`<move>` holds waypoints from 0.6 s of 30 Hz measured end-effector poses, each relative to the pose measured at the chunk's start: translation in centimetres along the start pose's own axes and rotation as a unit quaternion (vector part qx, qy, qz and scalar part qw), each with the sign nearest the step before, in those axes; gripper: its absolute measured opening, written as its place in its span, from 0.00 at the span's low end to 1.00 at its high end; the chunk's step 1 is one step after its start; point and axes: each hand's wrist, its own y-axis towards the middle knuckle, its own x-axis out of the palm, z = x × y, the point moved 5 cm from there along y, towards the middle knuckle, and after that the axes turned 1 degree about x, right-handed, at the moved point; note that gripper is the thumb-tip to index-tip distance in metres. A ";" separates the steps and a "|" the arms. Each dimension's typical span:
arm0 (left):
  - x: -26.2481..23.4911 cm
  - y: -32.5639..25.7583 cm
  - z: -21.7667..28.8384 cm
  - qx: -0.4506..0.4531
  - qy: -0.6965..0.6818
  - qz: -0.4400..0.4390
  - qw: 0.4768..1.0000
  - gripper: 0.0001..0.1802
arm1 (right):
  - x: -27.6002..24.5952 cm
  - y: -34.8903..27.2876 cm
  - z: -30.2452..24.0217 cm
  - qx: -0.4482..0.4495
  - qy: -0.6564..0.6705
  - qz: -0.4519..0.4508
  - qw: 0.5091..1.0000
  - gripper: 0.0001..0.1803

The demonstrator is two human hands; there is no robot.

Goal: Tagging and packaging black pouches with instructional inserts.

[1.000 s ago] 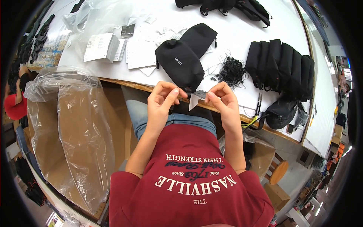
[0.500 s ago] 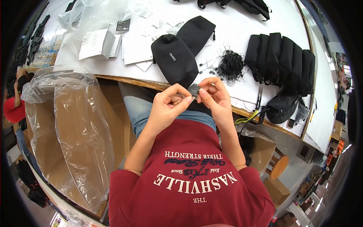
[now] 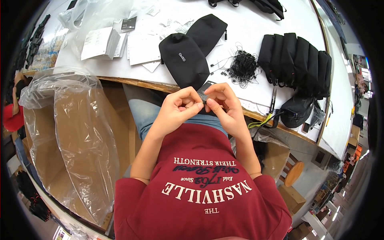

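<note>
Just off the table's front edge, my two hands meet over my lap. My left hand [image 3: 180,108] is closed in a pinch, thumb against forefinger. Opposite it, my right hand [image 3: 224,105] pinches too, its fingertips almost touching the left's. Between them is a small dark tag [image 3: 203,97], mostly covered by the fingers; any cord on it is too small to make out. A dark card edge [image 3: 206,85] shows behind the right fingers. Directly beyond lies a black zip pouch [image 3: 184,60] with light lettering, overlapping a second black pouch [image 3: 208,34].
Right of the pouches lies a tangle of black tag cords [image 3: 243,67]. Farther right are a row of black pouches [image 3: 294,60], scissors [image 3: 273,100] and a black bag [image 3: 297,112]. Paper stacks [image 3: 98,43] sit at left. A plastic-lined carton [image 3: 76,140] stands left of me.
My fingertips have drawn closer together around the small tag, and less of it shows. My right forefinger has shifted slightly left. The pouches stay put; the whole view has moved slightly.
</note>
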 end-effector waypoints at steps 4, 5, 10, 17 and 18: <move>-0.1 -0.1 0.1 -0.020 0.018 -0.047 0.999 0.04 | 0.1 -0.1 0.0 0.027 0.016 -0.043 0.999 0.09; 0.0 -0.1 0.3 -0.020 0.018 -0.047 0.999 0.04 | 0.1 -0.1 -0.1 0.023 0.007 -0.041 0.999 0.09; 0.1 0.1 1.0 -0.025 0.134 -0.033 0.990 0.05 | 0.0 -0.2 -1.2 0.007 -0.102 -0.029 0.994 0.10; 2.1 -1.2 1.1 0.084 0.401 -0.025 0.912 0.05 | -1.5 2.8 -2.3 0.020 -0.266 0.113 0.957 0.05; 2.7 -1.3 0.7 0.095 0.396 -0.044 0.912 0.06 | -0.5 3.7 -2.0 -0.066 -0.276 0.096 0.954 0.08</move>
